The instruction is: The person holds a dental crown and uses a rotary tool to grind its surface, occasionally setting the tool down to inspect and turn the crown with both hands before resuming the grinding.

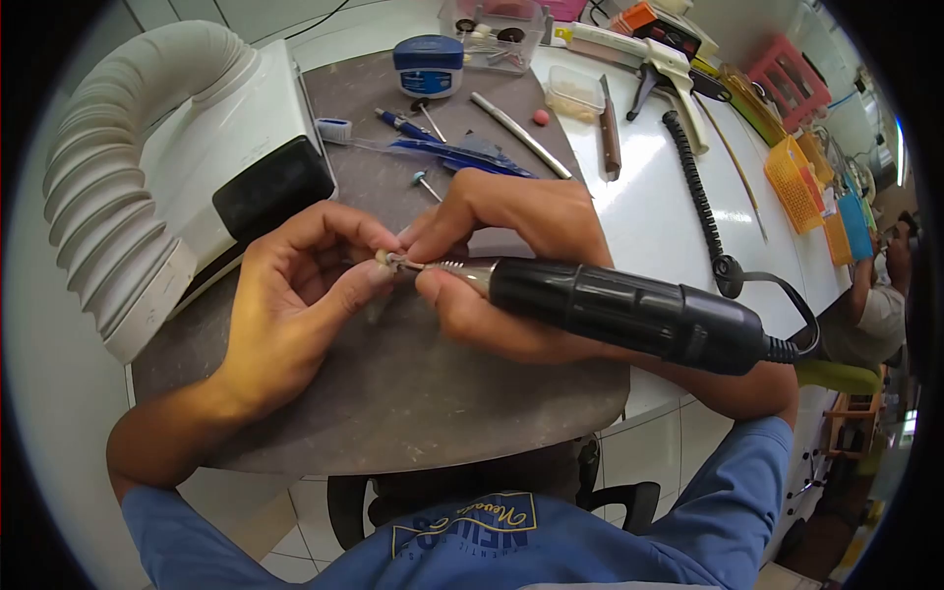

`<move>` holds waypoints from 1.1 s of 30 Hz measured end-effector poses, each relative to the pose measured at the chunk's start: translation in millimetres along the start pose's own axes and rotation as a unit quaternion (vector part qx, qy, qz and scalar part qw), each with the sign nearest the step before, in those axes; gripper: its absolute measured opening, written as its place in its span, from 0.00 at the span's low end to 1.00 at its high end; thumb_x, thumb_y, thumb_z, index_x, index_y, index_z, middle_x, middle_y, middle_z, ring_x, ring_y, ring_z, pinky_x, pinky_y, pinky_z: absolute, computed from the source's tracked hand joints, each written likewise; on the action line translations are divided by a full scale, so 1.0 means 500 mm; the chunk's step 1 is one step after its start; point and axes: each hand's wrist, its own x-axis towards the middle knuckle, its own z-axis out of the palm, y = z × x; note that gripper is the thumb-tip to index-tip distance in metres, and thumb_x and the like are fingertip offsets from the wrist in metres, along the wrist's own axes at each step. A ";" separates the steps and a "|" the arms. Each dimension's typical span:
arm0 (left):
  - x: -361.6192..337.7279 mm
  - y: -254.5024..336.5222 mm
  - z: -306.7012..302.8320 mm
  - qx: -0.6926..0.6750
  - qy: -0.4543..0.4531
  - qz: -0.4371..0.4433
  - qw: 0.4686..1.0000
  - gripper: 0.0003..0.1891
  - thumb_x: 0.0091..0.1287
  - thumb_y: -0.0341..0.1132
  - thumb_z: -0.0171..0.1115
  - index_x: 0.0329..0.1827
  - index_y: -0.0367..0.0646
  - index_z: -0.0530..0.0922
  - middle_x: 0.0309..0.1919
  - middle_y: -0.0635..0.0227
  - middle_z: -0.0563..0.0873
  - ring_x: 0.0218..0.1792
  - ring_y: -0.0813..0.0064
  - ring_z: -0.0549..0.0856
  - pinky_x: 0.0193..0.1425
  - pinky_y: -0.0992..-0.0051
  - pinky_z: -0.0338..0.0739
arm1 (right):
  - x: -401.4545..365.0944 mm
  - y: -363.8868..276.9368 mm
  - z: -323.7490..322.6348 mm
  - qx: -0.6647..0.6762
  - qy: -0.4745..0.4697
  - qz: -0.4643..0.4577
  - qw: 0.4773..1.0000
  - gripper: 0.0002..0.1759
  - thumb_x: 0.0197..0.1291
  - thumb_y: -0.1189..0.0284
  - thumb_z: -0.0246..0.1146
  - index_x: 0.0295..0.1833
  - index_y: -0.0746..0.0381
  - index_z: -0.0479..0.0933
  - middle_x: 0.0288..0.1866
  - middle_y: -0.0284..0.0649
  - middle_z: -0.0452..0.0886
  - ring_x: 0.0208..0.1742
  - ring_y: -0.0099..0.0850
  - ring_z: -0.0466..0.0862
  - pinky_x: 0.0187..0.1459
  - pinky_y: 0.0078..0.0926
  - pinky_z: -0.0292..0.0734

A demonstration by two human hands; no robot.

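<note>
My left hand [285, 300] pinches a small piece [386, 260], pale and partly metallic, between thumb and fingertips. It resembles a dental crown, but it is too small and too covered to be sure. My right hand [521, 221] is closed around the metal nose of a black rotary handpiece [629, 313]. The handpiece's thin tip points left and meets the small piece, or lies very close to it. Both hands are close together above the brown work board [393, 413]. The handpiece's body extends to the right over my right forearm.
A white box with a ribbed hose [88, 197] stands at left. Behind my hands lie a blue-lidded jar [428, 67], a toothbrush [336, 130], a silver rod [519, 134] and a blue pen [403, 125]. Right are a knife [611, 138], a coiled cord [693, 177] and a person [875, 295].
</note>
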 end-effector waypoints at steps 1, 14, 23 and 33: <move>0.000 0.000 -0.001 -0.011 0.001 -0.005 1.000 0.08 0.68 0.26 0.62 0.48 0.36 0.76 0.42 0.69 0.82 0.43 0.83 0.80 0.51 0.80 0.75 | 0.001 0.000 0.001 0.000 0.005 0.012 1.000 0.07 0.46 0.75 0.67 0.31 0.65 0.76 0.23 0.40 0.79 0.25 0.33 0.83 0.29 0.26 0.76; 0.005 -0.013 -0.016 -0.032 -0.035 0.004 0.999 0.09 0.70 0.30 0.60 0.50 0.37 0.76 0.43 0.69 0.82 0.43 0.82 0.82 0.50 0.79 0.77 | 0.001 -0.027 -0.019 -0.015 -0.099 0.117 0.988 0.12 0.60 0.69 0.62 0.38 0.67 0.71 0.32 0.41 0.73 0.47 0.38 0.84 0.49 0.32 0.75; 0.006 -0.019 -0.017 -0.038 -0.038 0.015 0.998 0.09 0.71 0.29 0.60 0.49 0.37 0.75 0.43 0.69 0.82 0.43 0.82 0.81 0.50 0.79 0.77 | 0.002 -0.026 -0.019 -0.044 -0.116 0.102 0.987 0.12 0.60 0.69 0.63 0.38 0.67 0.72 0.32 0.42 0.74 0.46 0.38 0.84 0.48 0.31 0.75; 0.008 -0.019 -0.017 -0.045 -0.035 0.006 0.998 0.08 0.70 0.29 0.60 0.49 0.36 0.76 0.43 0.68 0.82 0.43 0.82 0.82 0.50 0.79 0.77 | 0.002 -0.026 -0.019 -0.043 -0.102 0.094 0.989 0.11 0.60 0.70 0.62 0.39 0.67 0.72 0.33 0.43 0.76 0.47 0.38 0.84 0.48 0.30 0.73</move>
